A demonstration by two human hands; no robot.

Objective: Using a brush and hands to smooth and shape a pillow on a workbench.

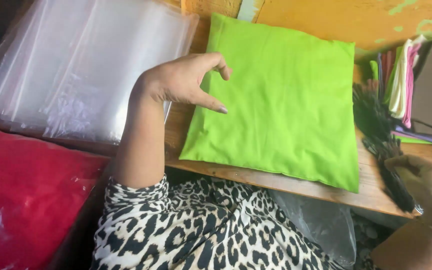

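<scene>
Green cushion lies flat on wooden tabletop, the reference. Stack of clear plastic bags just left of it; red fabric lower left; folded cloths at its right edge. Left hand hovers over cushion's left edge, fingers loosely curled, empty. Right hand, off its lower right corner, closed around dark brush.

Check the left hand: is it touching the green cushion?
Touching. In the head view, the left hand rests its thumb tip on the green cushion near its left edge.
</scene>
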